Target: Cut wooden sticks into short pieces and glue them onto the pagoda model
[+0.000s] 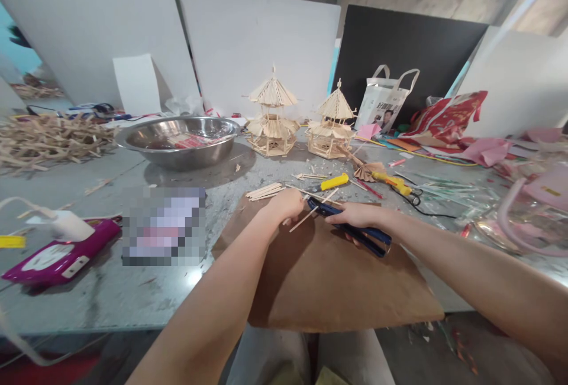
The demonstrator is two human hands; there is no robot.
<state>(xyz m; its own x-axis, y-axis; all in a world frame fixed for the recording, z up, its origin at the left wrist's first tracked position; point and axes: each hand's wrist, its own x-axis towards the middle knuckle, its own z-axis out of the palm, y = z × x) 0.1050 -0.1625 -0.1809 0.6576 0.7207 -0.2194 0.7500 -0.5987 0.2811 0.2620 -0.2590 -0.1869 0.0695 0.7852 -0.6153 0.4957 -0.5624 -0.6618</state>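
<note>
My left hand [287, 204] is closed around a thin wooden stick [310, 212] that slants out to the right of its fingers. My right hand [358, 214] grips blue-handled cutters [355, 230], whose dark jaws meet the stick just right of my left hand. Both hands hover over a brown cardboard sheet [328, 278] lying at the table's near edge. A small bundle of cut sticks [265, 191] lies just beyond my left hand.
Two stick-built pavilion models [271, 114] [332, 123] stand mid-table, a steel bowl [180, 139] to their left. A heap of sticks [48, 139] lies far left, a magenta case [57, 255] near left. A yellow-handled tool [333, 181] and glue gun [393, 182] lie behind my hands.
</note>
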